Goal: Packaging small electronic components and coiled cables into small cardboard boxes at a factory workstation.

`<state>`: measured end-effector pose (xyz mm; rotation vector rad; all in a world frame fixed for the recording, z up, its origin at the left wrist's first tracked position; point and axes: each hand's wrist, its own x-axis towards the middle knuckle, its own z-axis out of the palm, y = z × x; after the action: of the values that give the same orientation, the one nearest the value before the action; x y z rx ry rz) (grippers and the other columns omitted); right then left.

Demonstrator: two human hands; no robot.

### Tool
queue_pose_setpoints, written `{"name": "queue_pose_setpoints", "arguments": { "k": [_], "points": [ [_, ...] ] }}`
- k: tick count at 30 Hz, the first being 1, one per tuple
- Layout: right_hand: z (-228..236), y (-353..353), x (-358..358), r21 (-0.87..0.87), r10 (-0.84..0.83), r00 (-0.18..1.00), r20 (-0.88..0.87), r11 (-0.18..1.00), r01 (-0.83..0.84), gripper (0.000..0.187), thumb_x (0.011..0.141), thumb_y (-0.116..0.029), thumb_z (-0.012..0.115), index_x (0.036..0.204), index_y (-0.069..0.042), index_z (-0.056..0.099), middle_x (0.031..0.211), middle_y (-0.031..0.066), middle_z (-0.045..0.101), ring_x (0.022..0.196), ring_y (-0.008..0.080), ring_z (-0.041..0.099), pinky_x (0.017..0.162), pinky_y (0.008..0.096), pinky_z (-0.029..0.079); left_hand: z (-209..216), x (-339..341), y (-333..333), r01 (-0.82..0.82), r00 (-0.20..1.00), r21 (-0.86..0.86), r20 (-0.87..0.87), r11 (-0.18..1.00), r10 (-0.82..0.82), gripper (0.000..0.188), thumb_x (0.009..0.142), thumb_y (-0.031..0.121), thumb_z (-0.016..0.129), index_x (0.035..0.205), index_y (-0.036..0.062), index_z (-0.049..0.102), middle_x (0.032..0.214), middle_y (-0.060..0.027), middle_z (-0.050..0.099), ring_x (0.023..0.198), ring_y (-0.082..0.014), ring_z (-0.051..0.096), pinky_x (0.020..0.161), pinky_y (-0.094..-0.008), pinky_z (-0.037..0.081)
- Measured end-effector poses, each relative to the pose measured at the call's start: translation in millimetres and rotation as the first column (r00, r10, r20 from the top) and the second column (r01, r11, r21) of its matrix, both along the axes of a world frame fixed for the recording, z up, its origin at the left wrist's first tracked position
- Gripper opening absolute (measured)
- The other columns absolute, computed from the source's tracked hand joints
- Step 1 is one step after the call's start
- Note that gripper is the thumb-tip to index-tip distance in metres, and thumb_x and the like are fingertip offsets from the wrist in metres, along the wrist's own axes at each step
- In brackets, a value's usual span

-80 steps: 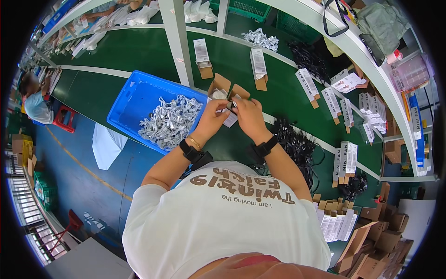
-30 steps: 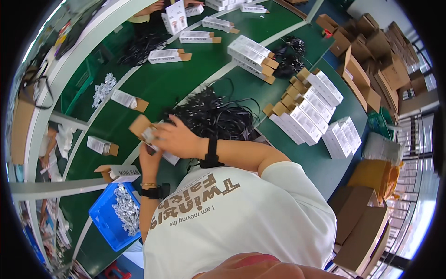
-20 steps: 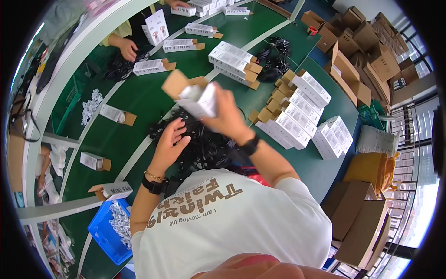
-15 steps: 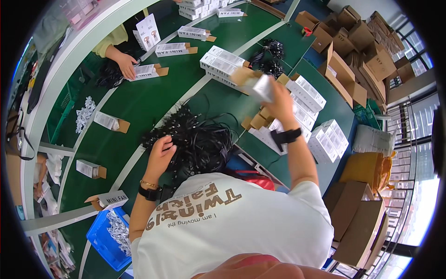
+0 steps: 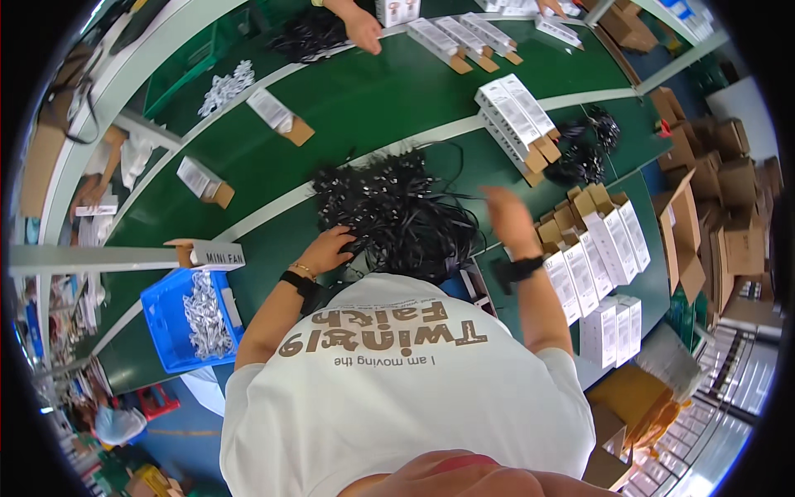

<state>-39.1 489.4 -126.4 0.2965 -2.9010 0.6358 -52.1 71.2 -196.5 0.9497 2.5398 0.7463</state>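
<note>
A tangled heap of thin black cables or cords (image 5: 406, 207) lies on the green table right in front of me. My left hand (image 5: 331, 247) rests at the heap's left edge, its fingers stretched out over the cords. To the right of the heap my right hand (image 5: 509, 222) is smeared by motion, and no carton shows in it. One thin dark strand runs close to its fingertips. Beside my right forearm stand rows of white cartons (image 5: 586, 265) with brown flaps standing open.
More white cartons (image 5: 513, 112) lie beyond, beside smaller black cord bundles (image 5: 584, 149). A blue bin (image 5: 170, 331) at left holds white pieces (image 5: 205, 319). Across the belt is a co-worker's hand (image 5: 362, 29). Brown boxes (image 5: 737, 190) crowd the far right; a metal post (image 5: 99, 257) juts in at left.
My right hand has let go of the white carton it held and moved down toward the heap. My left hand stays at the heap. The view has turned, shifting the whole scene.
</note>
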Motion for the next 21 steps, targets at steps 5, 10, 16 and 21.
{"name": "queue_pose_setpoints", "arguments": {
  "k": [5, 10, 16, 21],
  "points": [
    [-38, -109, -23, 0.235, 0.189, 0.976, 0.111, 0.949, -0.211, 0.025, 0.078, -0.013, 0.062, 0.101, -0.006, 0.061, 0.091, 0.0128, 0.063, 0.088, 0.0317, 0.060, 0.078, 0.0432, 0.047, 29, 11, -26, -0.150, 0.985, 0.069, 0.091, 0.986, 0.143, 0.035, 0.079, 0.017, 0.066, 0.111, 0.0045, 0.059, 0.121, -0.0162, 0.052, 0.106, -0.0331, 0.053, 0.092, -0.0383, 0.043],
    [9, -121, -37, 0.292, 0.150, 0.976, 0.155, 0.937, -0.190, 0.015, 0.079, -0.009, 0.061, 0.093, -0.005, 0.058, 0.081, 0.0113, 0.060, 0.079, 0.0269, 0.060, 0.073, 0.0386, 0.048, 67, 20, -66, -0.334, 0.940, 0.135, 0.113, 0.933, 0.321, 0.038, 0.079, 0.017, 0.067, 0.114, 0.0036, 0.057, 0.121, -0.0158, 0.052, 0.108, -0.0316, 0.052, 0.092, -0.0374, 0.043],
    [186, -214, -33, -0.734, 0.561, 0.795, 0.229, 0.636, -0.237, 0.008, 0.094, -0.008, 0.046, 0.093, -0.003, 0.052, 0.076, 0.0015, 0.055, 0.070, 0.0077, 0.053, 0.062, 0.0222, 0.045, 188, -6, -15, -0.267, 0.964, 0.750, 0.203, 0.605, 0.173, 0.064, 0.080, 0.019, 0.071, 0.133, 0.0026, 0.039, 0.133, -0.0148, 0.043, 0.115, -0.0198, 0.048, 0.095, -0.0341, 0.041],
    [274, -267, -24, -0.737, 0.576, 0.814, -0.070, 0.520, -0.432, 0.012, 0.093, -0.009, 0.047, 0.102, -0.005, 0.055, 0.078, 0.0011, 0.058, 0.058, 0.0045, 0.047, 0.053, 0.0193, 0.041, 270, -14, 13, -0.106, 0.918, 0.726, 0.334, 0.679, -0.214, 0.037, 0.090, 0.020, 0.058, 0.122, 0.0029, 0.051, 0.118, -0.0108, 0.057, 0.113, -0.0161, 0.052, 0.091, -0.0305, 0.042]
  ]
}}
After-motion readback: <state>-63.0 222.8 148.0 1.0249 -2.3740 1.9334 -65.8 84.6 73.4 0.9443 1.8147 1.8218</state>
